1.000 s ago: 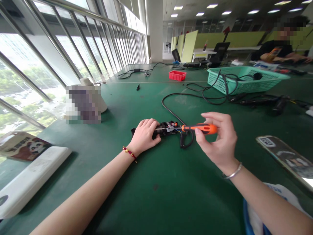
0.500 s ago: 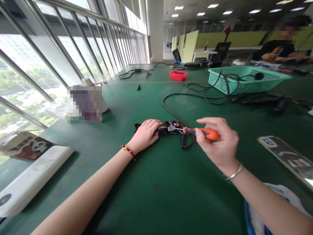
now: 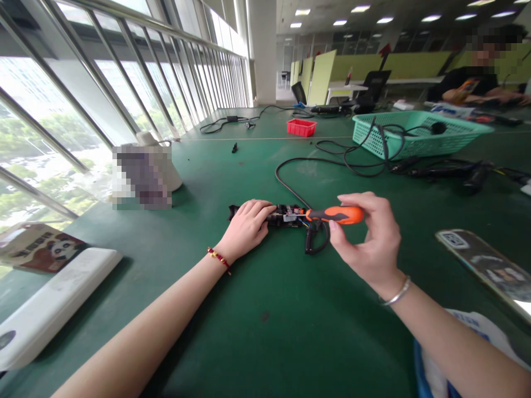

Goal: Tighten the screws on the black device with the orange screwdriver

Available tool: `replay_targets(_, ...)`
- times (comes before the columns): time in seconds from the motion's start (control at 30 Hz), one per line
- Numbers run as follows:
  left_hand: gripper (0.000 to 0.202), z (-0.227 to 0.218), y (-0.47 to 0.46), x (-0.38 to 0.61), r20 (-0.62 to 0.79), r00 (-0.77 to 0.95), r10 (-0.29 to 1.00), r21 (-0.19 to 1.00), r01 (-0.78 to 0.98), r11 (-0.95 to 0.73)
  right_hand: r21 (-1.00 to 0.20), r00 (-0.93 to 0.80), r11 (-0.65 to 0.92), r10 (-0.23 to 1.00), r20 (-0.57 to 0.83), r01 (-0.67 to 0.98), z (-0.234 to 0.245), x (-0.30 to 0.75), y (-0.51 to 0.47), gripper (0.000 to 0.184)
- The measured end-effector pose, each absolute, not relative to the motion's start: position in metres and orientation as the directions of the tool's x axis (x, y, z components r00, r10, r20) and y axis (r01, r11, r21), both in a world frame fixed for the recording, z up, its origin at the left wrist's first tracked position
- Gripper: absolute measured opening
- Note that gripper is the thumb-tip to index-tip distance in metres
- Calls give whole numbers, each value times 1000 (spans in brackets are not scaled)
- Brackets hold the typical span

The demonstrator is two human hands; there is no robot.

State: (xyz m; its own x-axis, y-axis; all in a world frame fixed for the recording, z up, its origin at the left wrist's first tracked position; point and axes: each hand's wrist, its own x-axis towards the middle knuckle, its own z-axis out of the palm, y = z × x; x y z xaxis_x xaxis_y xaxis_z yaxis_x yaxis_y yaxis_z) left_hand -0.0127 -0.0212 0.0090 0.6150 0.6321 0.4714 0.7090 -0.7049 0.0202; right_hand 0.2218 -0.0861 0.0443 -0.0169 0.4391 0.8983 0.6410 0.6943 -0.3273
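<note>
My left hand (image 3: 249, 224) is closed over a slim black handheld device (image 3: 286, 214) and presses it to the green tabletop. The device's casing is open at its right end, where small wires and orange-red parts show; a black cord runs from there. In my right hand (image 3: 373, 237) is a screwdriver (image 3: 336, 215) with an orange and grey handle, held between thumb and fingers. Its thin shaft points left into the exposed inside of the device. The exact spot the tip touches is too small to make out.
A green basket (image 3: 418, 138) with cables stands at the back right, near a small red bin (image 3: 301, 127). At right lies a phone (image 3: 485, 265). On the left are a white oblong device (image 3: 62, 304) and a panda-printed carton (image 3: 41, 246). Another person sits far right.
The screwdriver handle has swung up a little and moved left, now lying nearly level. My right hand's fingers have opened wider around it. My left hand stays on the device.
</note>
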Motion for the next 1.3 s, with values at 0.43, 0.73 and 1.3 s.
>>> replay_targets(0.43, 38, 9, -21, -13, 462, 618, 635, 25, 707, -707, -345, -15, 660, 475, 880, 667, 43, 222, -87, 23)
replay_targets(0.73, 38, 8, -21, -12, 456, 616, 642, 26, 712, -702, -322, -33, 684, 451, 892, 654, 44, 222, -87, 29)
replay_targets(1.3, 45, 13, -25, -11, 458, 677, 576, -51, 667, -743, -309, -29, 718, 416, 909, 624, 42, 223, -86, 46)
